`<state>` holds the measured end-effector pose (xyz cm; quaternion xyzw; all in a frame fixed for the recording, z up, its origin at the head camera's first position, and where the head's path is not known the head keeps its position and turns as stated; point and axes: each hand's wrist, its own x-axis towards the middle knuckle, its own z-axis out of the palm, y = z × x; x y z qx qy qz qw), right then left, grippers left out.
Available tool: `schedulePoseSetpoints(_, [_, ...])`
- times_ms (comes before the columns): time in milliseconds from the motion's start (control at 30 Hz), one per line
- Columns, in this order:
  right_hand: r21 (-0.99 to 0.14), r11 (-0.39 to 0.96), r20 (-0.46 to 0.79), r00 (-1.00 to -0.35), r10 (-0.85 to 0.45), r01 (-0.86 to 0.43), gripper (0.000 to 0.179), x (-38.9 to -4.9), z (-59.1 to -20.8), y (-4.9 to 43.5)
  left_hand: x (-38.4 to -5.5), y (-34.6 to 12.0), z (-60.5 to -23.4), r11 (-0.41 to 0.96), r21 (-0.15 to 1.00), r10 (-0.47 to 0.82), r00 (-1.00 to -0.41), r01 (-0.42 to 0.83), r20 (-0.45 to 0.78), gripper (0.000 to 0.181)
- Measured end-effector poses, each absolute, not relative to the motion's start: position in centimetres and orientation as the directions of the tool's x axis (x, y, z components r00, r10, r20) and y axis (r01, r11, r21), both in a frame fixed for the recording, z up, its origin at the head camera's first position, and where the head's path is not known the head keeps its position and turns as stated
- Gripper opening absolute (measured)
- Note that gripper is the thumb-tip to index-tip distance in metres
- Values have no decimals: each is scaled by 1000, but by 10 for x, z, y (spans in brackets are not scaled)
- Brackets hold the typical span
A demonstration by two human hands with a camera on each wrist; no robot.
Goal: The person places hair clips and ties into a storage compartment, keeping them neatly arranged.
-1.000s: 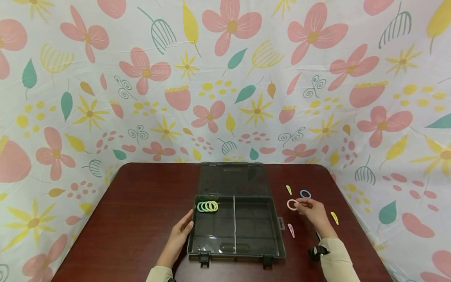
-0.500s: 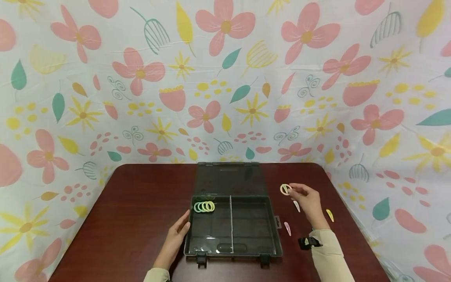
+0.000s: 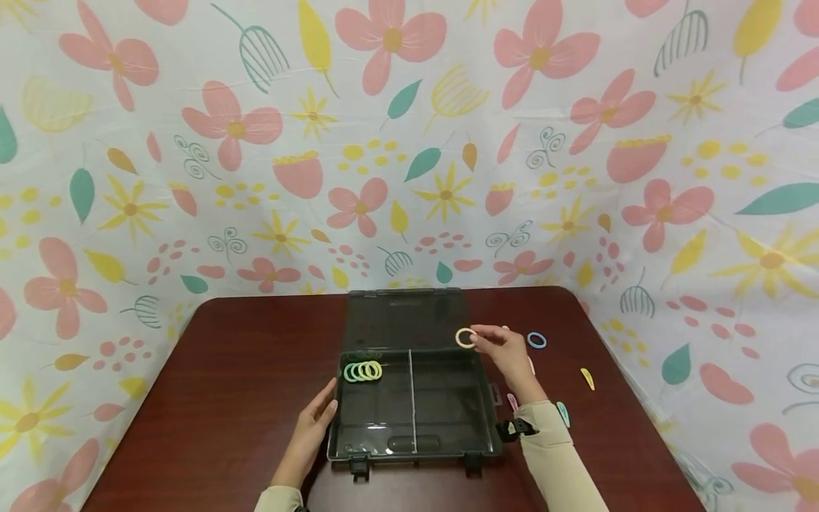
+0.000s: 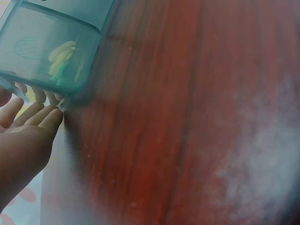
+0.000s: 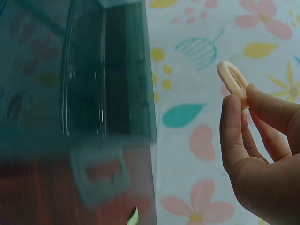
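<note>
My right hand (image 3: 508, 355) pinches a peach-coloured hair tie (image 3: 457, 338) between thumb and fingertips, above the back right corner of the dark see-through box (image 3: 448, 398). In the right wrist view the hair tie (image 5: 227, 77) stands tilted at the fingertips, off to the side of the box wall. My left hand (image 3: 307, 430) rests its extended fingers against the box's left side. Inside the left compartment, an overlapping row of green-to-yellow hair ties (image 3: 362, 370) lies at the back; the right compartment holds nothing visible.
The box's lid (image 3: 406, 320) lies folded back, and a white divider (image 3: 412, 405) splits the box. Right of it are a blue hair tie (image 3: 537, 347), a yellow hair clip (image 3: 587, 379), a teal clip (image 3: 563, 414) and a pink clip (image 3: 512, 402). Floral cloth (image 3: 384, 235) hangs behind the table.
My right hand has lifted the peach hair tie from the table's right side and carried it left to the box's back corner. My left hand stays at the box.
</note>
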<state>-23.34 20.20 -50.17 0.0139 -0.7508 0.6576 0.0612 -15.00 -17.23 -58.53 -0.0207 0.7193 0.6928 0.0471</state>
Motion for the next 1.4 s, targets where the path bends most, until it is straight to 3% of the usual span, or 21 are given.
schedulePoseSetpoints(633, [-999, 53, -12, -997, -78, 8, 30, -245, -510, 127, -151, -172, -589, 48, 991, 22, -992, -123, -124, 51])
schedulePoseSetpoints(1000, [-993, 115, -36, -989, -145, 19, 25, -246, -511, 94, -152, -173, -589, 60, 992, 26, -993, -111, -113, 53])
schedulePoseSetpoints(1400, [-946, 308, 39, -977, -210, -104, 18, -249, -522, 66, -151, -172, -586, 58, 991, 28, -993, -116, -118, 53])
